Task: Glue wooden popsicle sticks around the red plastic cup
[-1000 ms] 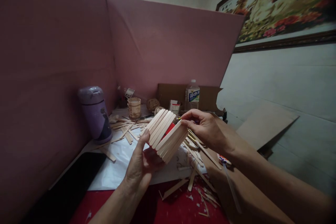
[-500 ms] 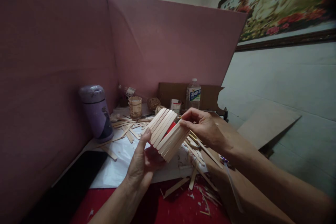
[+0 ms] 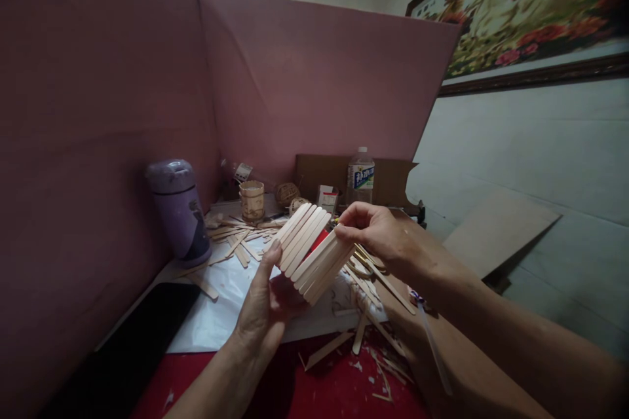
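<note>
Head camera: tilted box-like piece of pale flat wooden sticks with rounded ends (image 3: 305,241) is up off the bench (image 3: 289,380), roughly mid-scene, above the glossy white sheet (image 3: 221,317). Sticks sit side by side in two banks; bright red inner part (image 3: 318,241) shows in the gap between them. Left hand (image 3: 265,304) part-closed around the piece's near left side, thumb on the left bank's edge, fingers underneath and mostly hidden. Right hand (image 3: 378,230) has thumb and index nearly together, pinching the far end of the right bank, by the gap; other fingers curled. Both hands touch the piece. Bench top is red at the near side, with wood slivers (image 3: 386,366) and white scraps near right. Loose pale sticks (image 3: 238,245) lie crisscrossed at far left on the sheet, more to the right below the right hand. Purple lidded tumbler (image 3: 179,219) stands left; flat black slab (image 3: 142,327) near left, too dark to identify. Far side, left to right: small round wood-sided cup (image 3: 252,203), brown twine-like ball (image 3: 286,194), clear plastic bottle with white cap and printed label (image 3: 361,177), just in front of a brown cardboard strip (image 3: 319,169). Gold-coloured curved item (image 3: 362,267) by the right hand, mostly covered, can't identify.
</note>
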`<state>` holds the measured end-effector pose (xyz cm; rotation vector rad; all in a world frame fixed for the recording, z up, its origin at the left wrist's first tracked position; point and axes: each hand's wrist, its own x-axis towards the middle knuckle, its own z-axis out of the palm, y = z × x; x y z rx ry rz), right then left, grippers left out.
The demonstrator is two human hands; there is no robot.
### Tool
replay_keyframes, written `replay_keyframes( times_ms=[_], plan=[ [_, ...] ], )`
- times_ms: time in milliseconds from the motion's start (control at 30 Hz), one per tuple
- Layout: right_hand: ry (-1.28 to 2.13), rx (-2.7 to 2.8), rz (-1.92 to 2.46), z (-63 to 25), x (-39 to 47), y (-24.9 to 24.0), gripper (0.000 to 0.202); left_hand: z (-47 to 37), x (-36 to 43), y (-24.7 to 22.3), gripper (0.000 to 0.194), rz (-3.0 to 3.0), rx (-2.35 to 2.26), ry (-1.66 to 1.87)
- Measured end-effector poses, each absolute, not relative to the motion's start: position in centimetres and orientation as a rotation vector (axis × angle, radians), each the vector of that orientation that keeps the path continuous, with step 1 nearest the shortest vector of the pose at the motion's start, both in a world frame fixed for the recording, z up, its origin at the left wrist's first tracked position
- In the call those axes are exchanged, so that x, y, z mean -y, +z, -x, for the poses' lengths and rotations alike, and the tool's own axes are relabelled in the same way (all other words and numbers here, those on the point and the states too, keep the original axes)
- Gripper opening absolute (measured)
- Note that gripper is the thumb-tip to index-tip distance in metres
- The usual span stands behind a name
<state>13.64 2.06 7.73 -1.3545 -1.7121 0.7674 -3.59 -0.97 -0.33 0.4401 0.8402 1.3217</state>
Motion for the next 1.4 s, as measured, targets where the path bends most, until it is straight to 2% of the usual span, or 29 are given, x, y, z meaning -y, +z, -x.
replay_keyframes(
  times_ms=[833, 1033, 1233, 1400],
  plan=[
    [0.822, 1.706, 1.388, -12.8, -1.1, 9.5, 0.008, 3.6, 0.9, -0.2, 0.053, -0.5, -0.832, 1.286],
    [0.756, 1.694, 1.579, -12.5, 0.2, 10.2, 0.01, 3.5, 1.0, -0.1, 0.052, -0.485, -0.795, 1.282],
    [0.764, 1.779, 1.403, -12.7, 0.3, 10.0, 0.011, 3.6, 1.1, -0.1, 0.049, -0.477, -0.829, 1.262],
    [0.822, 1.624, 1.403, -12.5, -0.9, 8.7, 0.013, 3.7, 1.1, -0.3, 0.051, -0.5, -0.838, 1.265]
  ],
)
